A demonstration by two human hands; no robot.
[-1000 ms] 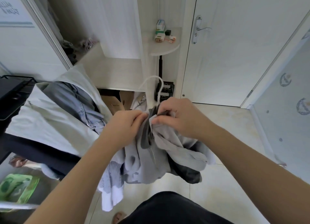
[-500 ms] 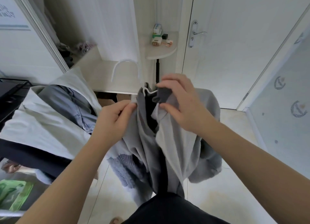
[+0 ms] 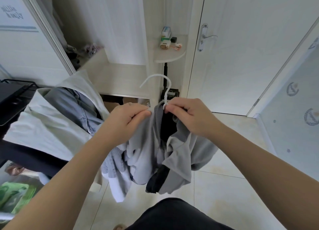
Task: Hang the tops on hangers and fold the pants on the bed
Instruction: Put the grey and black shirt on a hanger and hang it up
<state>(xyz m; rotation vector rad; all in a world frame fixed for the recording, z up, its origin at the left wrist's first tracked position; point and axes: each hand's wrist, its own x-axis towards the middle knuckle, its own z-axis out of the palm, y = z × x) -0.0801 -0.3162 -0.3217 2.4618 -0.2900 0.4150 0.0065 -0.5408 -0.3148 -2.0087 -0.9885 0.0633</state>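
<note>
No text can be read. The white panel (image 3: 16,14) at upper left carries two lines of grey lettering, too blurred to decipher. The boxes (image 3: 166,33) on the corner shelf (image 3: 174,58) and the round emblems (image 3: 292,89) on the right-hand door show no legible characters.

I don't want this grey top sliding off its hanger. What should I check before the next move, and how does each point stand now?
1. Hook of the white hanger clear of fabric: ok, it stands free above the collar.
2. Grip of the left hand: ok, pinching the grey top beside the hook.
3. Grip of the right hand: ok, pinching the collar at the hook's base.
4. Shoulders seated on the hanger's arms: cannot tell, fabric hides them.
5. Top hanging smooth: not ok, it droops bunched and creased below the hands.
</note>
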